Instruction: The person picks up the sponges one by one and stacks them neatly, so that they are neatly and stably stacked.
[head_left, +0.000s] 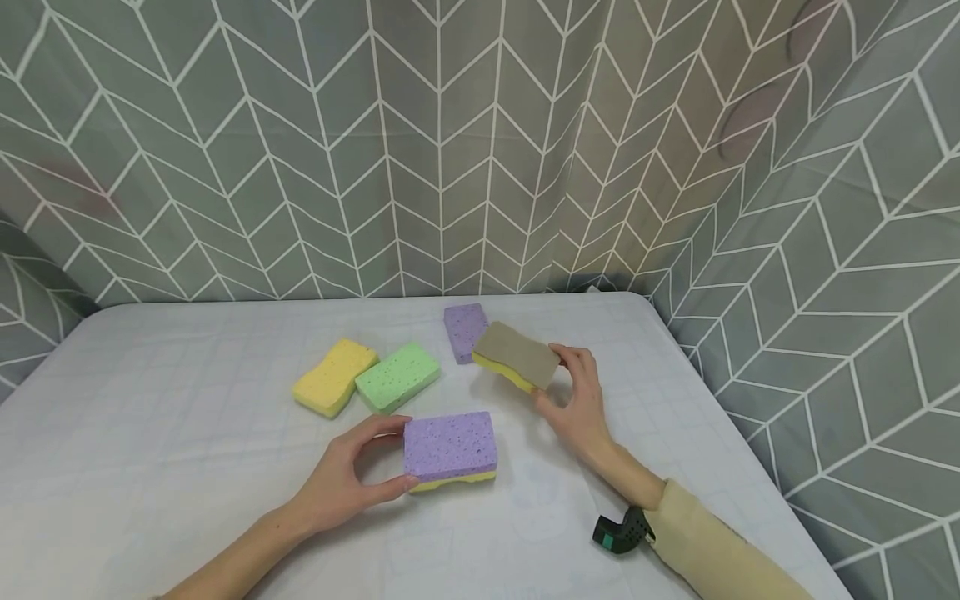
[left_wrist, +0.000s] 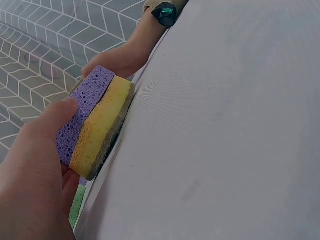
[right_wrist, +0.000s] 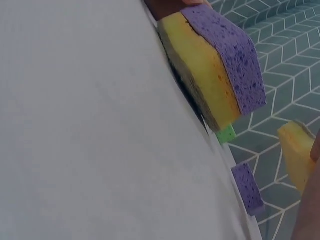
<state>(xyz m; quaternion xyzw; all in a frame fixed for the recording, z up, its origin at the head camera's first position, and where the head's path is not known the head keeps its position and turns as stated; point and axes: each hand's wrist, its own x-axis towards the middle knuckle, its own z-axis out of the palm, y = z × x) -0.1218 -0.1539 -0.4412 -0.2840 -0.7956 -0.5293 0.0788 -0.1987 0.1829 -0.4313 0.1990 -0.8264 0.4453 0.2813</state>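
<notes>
My left hand pinches a purple sponge by its left end, thumb on the near side and fingers on the far side. Directly beneath lies a yellow sponge with a grey scouring layer on its underside. To the right and farther back, my right hand holds another yellow sponge by its right end. That one is tilted above the table, its grey-beige scouring side facing up. In the right wrist view, the right hand shows only partly at the edge.
A yellow sponge and a green sponge lie side by side behind the left hand. Farther back is a second purple sponge, partly covered by the raised sponge. A white cloth covers the table; patterned curtains hang around it.
</notes>
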